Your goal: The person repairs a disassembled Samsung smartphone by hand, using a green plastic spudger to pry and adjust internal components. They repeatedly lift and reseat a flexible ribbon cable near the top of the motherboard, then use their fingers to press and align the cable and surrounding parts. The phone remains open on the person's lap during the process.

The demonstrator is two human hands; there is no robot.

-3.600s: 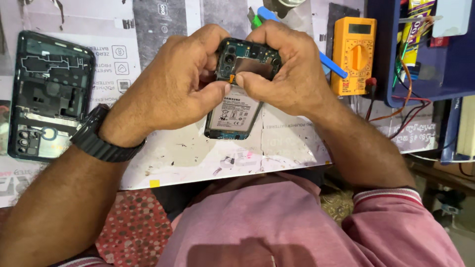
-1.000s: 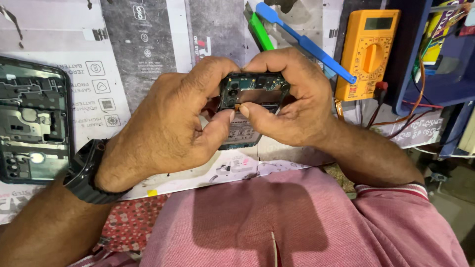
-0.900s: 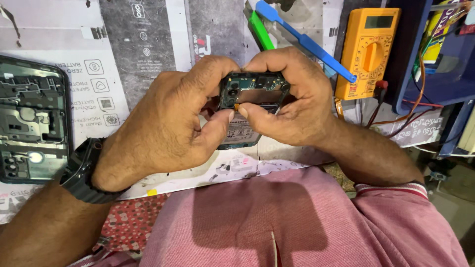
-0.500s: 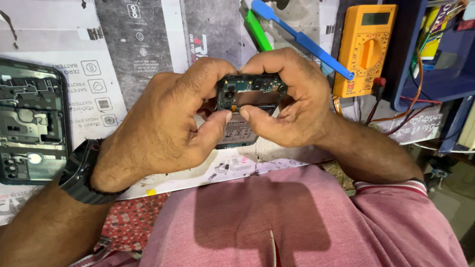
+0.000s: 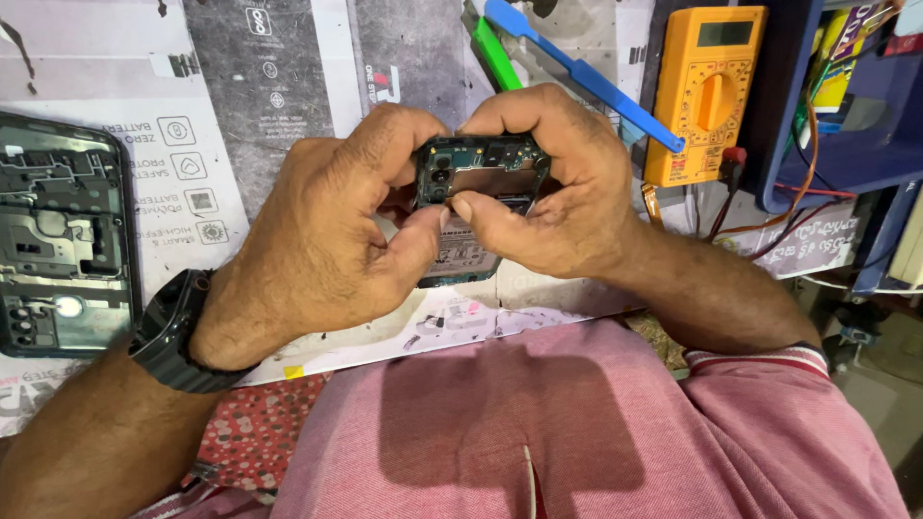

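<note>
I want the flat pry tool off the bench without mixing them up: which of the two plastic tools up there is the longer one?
The blue tool: it runs long and slanted toward the orange multimeter; the green tool beside it shows shorter.

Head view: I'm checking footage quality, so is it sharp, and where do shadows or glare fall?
Head view: the opened phone and both hands are sharp; a dark shadow lies on the pink shirt; slight glare on the phone frame at left; no blur.

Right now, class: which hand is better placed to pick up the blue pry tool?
Right. The right hand sits just below the blue pry tool; the left hand lies farther away. Both grip the opened phone.
</note>
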